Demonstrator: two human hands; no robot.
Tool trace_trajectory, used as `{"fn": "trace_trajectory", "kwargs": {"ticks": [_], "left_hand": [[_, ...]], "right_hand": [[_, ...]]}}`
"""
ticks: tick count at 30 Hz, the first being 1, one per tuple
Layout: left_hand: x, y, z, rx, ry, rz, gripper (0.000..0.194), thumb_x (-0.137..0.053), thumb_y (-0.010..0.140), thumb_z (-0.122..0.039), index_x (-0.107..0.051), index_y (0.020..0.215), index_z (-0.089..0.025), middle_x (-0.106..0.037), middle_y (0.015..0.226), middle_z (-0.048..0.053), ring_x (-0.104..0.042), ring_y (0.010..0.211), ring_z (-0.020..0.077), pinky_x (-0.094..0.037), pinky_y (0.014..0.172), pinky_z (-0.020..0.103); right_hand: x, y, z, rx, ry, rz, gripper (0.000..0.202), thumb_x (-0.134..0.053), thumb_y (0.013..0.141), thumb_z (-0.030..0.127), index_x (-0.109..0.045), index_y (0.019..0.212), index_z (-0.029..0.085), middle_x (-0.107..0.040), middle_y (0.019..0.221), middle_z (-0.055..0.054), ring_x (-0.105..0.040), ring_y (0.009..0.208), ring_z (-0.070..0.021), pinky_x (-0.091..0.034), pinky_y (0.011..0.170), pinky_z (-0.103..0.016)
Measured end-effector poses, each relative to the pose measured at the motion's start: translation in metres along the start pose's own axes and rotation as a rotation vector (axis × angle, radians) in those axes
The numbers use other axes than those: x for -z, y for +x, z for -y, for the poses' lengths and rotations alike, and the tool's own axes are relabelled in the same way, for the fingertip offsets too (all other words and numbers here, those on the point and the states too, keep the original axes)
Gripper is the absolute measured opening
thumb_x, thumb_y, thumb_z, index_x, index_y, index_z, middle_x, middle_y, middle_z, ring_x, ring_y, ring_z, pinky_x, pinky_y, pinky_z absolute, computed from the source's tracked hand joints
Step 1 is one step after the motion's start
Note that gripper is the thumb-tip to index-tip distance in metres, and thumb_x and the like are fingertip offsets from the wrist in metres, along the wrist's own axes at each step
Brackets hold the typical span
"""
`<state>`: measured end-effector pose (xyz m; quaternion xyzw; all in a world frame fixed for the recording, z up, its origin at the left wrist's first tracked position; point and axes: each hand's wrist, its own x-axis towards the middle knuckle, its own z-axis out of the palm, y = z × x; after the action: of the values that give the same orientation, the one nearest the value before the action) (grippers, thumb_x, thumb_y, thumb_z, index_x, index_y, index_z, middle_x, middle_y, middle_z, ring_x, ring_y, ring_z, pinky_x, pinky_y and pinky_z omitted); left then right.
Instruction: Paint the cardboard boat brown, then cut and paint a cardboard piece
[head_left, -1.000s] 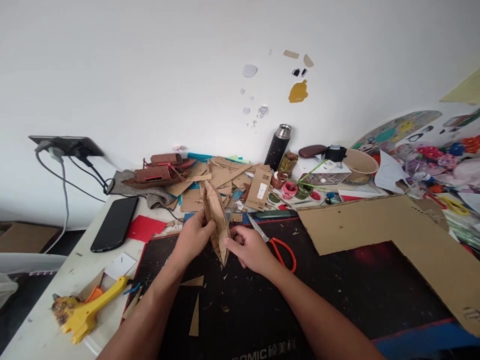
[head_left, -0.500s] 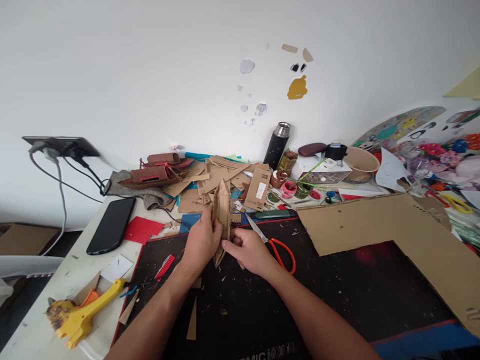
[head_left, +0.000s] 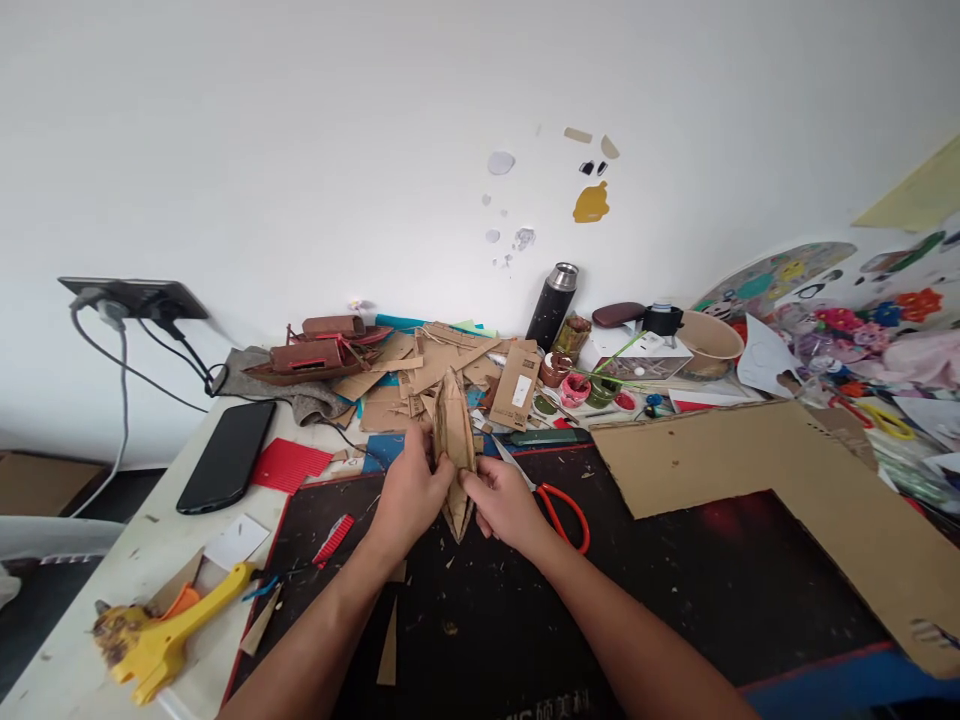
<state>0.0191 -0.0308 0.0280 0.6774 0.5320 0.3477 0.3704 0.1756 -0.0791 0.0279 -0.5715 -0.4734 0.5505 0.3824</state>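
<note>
A narrow cardboard boat shape [head_left: 454, 430], pointed at both ends, is held upright over the black mat [head_left: 480, 620], its hollow side facing me. My left hand [head_left: 412, 490] grips its left edge, thumb pressed on the inside. On the right edge, my right hand [head_left: 502, 497] pinches the wall between thumb and curled fingers. Red-handled scissors [head_left: 561, 515] lie just right of my right hand, blades pointing up-left. Behind the boat shape is a heap of cardboard scraps [head_left: 390, 408].
A yellow glue gun [head_left: 176, 630], phone [head_left: 226, 457] and red corrugated sheet [head_left: 291, 464] are at left. Brown model boats [head_left: 311, 358] stand behind. At right lies an L-shaped cardboard sheet [head_left: 697, 450]; paint jars [head_left: 575, 389] and a black flask [head_left: 553, 305] are at the back.
The boat shape has turned so its hollow inside shows more widely. Both hands have shifted slightly along with it, and the camera view has tilted up a little.
</note>
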Motion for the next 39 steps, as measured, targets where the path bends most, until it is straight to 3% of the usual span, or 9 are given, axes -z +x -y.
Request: {"fn": "trace_trajectory", "kwargs": {"ticks": [5, 9, 12, 14, 18, 20, 24, 31, 39], "left_hand": [[-0.003, -0.004, -0.008, 0.052, 0.243, -0.035, 0.021, -0.052, 0.096, -0.024, -0.050, 0.116, -0.021, -0.077, 0.095, 0.012, -0.079, 0.088, 0.0338, -0.054, 0.072, 0.037], [-0.004, -0.009, -0.011, 0.019, 0.371, 0.003, 0.018, -0.049, 0.099, -0.023, -0.049, 0.117, -0.020, -0.075, 0.084, 0.010, -0.078, 0.077, 0.0334, -0.048, 0.063, 0.034], [-0.008, -0.012, -0.009, -0.050, 0.287, 0.040, 0.015, -0.047, 0.101, -0.025, -0.050, 0.114, -0.020, -0.075, 0.088, 0.012, -0.077, 0.079, 0.0316, -0.047, 0.064, 0.034], [-0.010, -0.011, -0.007, -0.085, 0.136, 0.055, 0.020, -0.048, 0.099, -0.025, -0.052, 0.117, -0.019, -0.076, 0.095, 0.013, -0.077, 0.084, 0.0296, -0.050, 0.069, 0.034], [-0.009, -0.007, -0.007, -0.063, -0.016, 0.113, 0.020, -0.051, 0.095, -0.025, -0.060, 0.111, -0.020, -0.077, 0.098, 0.009, -0.073, 0.085, 0.0248, -0.050, 0.074, 0.032], [-0.006, -0.005, -0.009, -0.027, 0.138, 0.109, 0.015, -0.049, 0.097, -0.025, -0.063, 0.098, -0.021, -0.077, 0.090, 0.008, -0.072, 0.081, 0.0252, -0.047, 0.071, 0.032], [0.002, -0.003, -0.013, -0.017, 0.504, 0.146, 0.026, -0.044, 0.104, -0.029, -0.064, 0.089, -0.021, -0.076, 0.081, 0.012, -0.074, 0.080, 0.0291, -0.042, 0.068, 0.034], [0.013, 0.005, -0.016, -0.031, 0.659, 0.107, 0.025, -0.047, 0.103, -0.026, -0.069, 0.094, -0.018, -0.078, 0.085, 0.014, -0.077, 0.086, 0.0310, -0.045, 0.069, 0.034], [0.025, 0.016, -0.011, -0.069, 0.807, 0.068, 0.027, -0.042, 0.102, -0.017, -0.068, 0.106, -0.012, -0.076, 0.091, 0.017, -0.077, 0.080, 0.0306, -0.049, 0.066, 0.034]], "right_hand": [[-0.004, 0.003, 0.000, 0.007, 0.028, -0.025, 0.037, -0.064, 0.095, 0.057, -0.060, 0.083, 0.023, -0.047, 0.050, 0.009, -0.043, 0.031, -0.0114, -0.028, 0.032, -0.023], [-0.005, 0.008, 0.002, 0.063, -0.028, -0.135, 0.030, -0.062, 0.097, 0.050, -0.062, 0.085, 0.022, -0.051, 0.053, 0.007, -0.047, 0.036, -0.0135, -0.034, 0.038, -0.025], [0.000, 0.015, 0.007, 0.152, -0.142, -0.263, 0.021, -0.063, 0.094, 0.038, -0.069, 0.086, 0.019, -0.070, 0.072, -0.002, -0.064, 0.062, -0.0190, -0.047, 0.057, -0.027], [0.004, 0.018, 0.009, 0.168, -0.201, -0.301, 0.019, -0.064, 0.093, 0.034, -0.073, 0.089, 0.017, -0.075, 0.081, -0.005, -0.067, 0.074, -0.0216, -0.050, 0.066, -0.029], [0.007, 0.021, 0.008, 0.157, -0.148, -0.242, 0.024, -0.063, 0.094, 0.034, -0.077, 0.097, 0.016, -0.078, 0.087, -0.006, -0.068, 0.075, -0.0221, -0.051, 0.069, -0.030], [0.005, 0.021, 0.004, 0.156, -0.104, -0.205, 0.024, -0.063, 0.094, 0.035, -0.078, 0.098, 0.016, -0.078, 0.086, -0.006, -0.068, 0.075, -0.0227, -0.051, 0.068, -0.030], [0.004, 0.021, -0.001, 0.177, -0.103, -0.167, 0.024, -0.063, 0.095, 0.035, -0.078, 0.100, 0.017, -0.079, 0.088, -0.006, -0.070, 0.079, -0.0237, -0.052, 0.070, -0.030], [0.001, 0.016, 0.007, 0.199, -0.401, -0.163, 0.015, -0.067, 0.095, 0.028, -0.076, 0.088, 0.019, -0.073, 0.077, -0.003, -0.060, 0.070, -0.0190, -0.043, 0.063, -0.026], [-0.017, 0.013, 0.012, 0.161, -0.490, -0.124, 0.026, -0.068, 0.093, 0.027, -0.060, 0.070, 0.020, -0.055, 0.061, 0.003, -0.045, 0.058, -0.0140, -0.026, 0.055, -0.027]]}}
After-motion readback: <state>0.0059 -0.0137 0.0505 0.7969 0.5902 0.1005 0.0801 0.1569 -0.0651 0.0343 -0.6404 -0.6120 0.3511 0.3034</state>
